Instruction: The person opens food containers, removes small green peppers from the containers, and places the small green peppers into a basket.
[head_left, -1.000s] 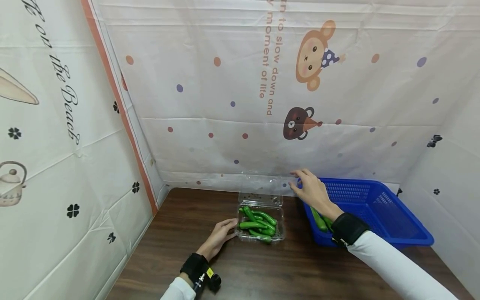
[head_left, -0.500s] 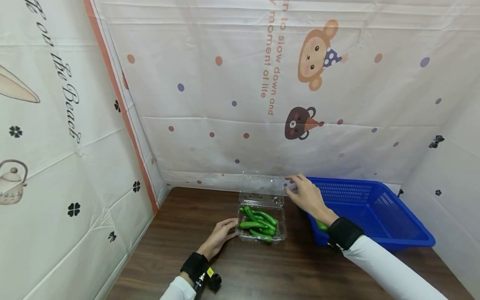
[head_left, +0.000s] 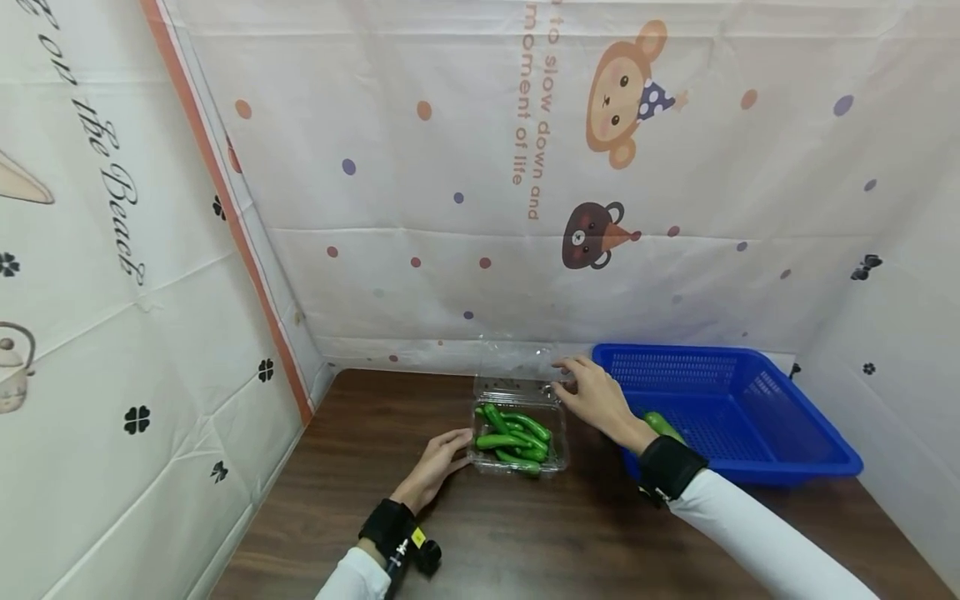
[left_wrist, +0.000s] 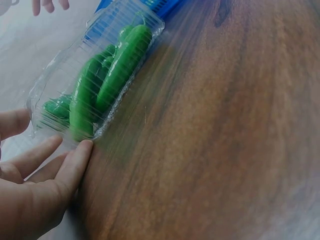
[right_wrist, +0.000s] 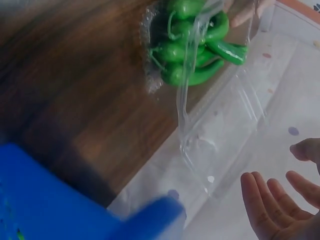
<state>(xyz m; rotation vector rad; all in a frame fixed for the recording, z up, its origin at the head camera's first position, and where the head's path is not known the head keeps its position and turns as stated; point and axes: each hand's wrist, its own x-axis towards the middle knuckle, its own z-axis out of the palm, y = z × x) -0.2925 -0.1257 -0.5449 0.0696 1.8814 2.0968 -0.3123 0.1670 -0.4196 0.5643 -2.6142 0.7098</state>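
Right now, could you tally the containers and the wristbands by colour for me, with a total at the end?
Clear: 1, the plastic box
Blue: 1, the basket
Black: 2, the left wristband and the right wristband
Total: 4

Container [head_left: 513,388] left of basket [head_left: 731,429]

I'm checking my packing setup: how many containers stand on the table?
2: a clear plastic clamshell holding green peppers, beside the left hand, and a blue plastic basket to its right. No others show.
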